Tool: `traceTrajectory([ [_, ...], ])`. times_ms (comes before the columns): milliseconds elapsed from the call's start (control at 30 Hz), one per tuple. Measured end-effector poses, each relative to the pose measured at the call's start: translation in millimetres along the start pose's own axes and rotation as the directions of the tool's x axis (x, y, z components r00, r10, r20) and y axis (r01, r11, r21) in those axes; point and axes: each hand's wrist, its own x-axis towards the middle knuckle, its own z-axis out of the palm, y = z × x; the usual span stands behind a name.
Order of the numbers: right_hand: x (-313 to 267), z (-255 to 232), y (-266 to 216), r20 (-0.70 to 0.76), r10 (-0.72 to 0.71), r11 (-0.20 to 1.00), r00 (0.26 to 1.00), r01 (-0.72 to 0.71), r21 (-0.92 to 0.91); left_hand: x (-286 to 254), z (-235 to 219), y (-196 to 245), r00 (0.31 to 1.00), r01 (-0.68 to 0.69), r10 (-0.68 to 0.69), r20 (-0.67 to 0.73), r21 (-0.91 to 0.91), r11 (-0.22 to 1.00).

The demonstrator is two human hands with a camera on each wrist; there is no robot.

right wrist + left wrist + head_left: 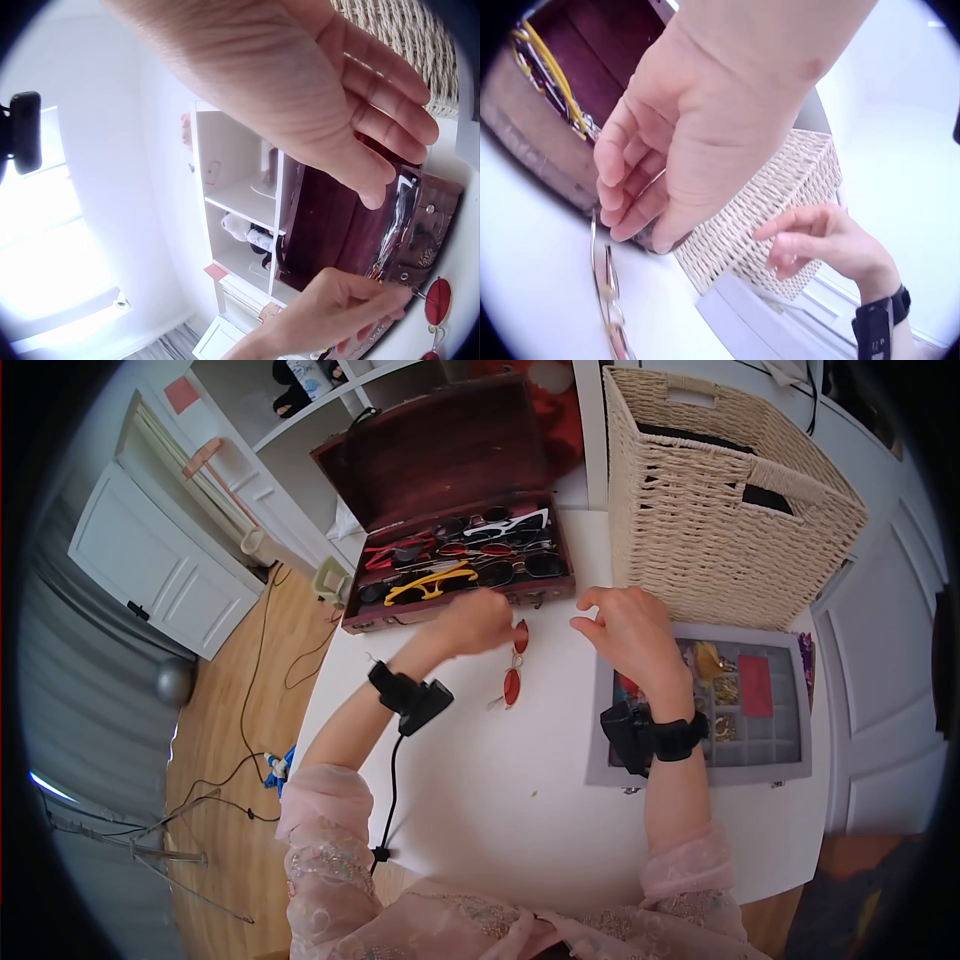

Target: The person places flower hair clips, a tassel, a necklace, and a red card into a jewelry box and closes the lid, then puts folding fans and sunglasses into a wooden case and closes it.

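Note:
Sunglasses with red lenses (512, 687) and thin metal frames are on the white table in front of the dark red case (370, 622). Beside their upper end is my left hand (470, 625), its fingers loosely bent and the thumb apart from them in the left wrist view. One thin temple (595, 255) reaches up close to those fingertips; whether they touch it cannot be told. My right hand (635, 635) hovers palm down, fingers relaxed, between the case and the grey compartment box (700, 772), holding nothing. Yellow glasses (432, 586) and several other pairs fill the open case.
A tall woven basket (690, 540) stands behind my right hand. The grey box holds small jewellery and a red card (755, 685). A black cable (393, 790) hangs from my left wrist across the table. White shelves (290, 455) rise behind the case.

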Motion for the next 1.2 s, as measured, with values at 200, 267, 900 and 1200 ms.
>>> traceTrajectory([
  [200,0.8,-3.4,-1.5,0.036,0.045,0.999,0.998,-0.044,-0.009,-8.3,37.2,6.7,0.992,0.096,-0.085,0.093,-0.117,0.989],
  [267,0.4,-2.9,-2.0,0.044,0.048,0.999,0.998,-0.047,-0.007,-8.3,42.7,3.1,0.988,0.137,-0.127,0.087,-0.120,0.983],
  [900,-0.8,-1.5,1.6,0.035,0.004,0.999,0.999,-0.003,-0.034,-19.8,16.9,9.3,0.970,0.227,-0.195,0.146,-0.251,0.941],
  [1200,-1.2,1.3,1.8,0.052,0.009,0.999,0.999,-0.007,-0.042,28.5,-44.1,-1.7,0.880,-0.091,0.234,-0.413,0.336,0.937],
])
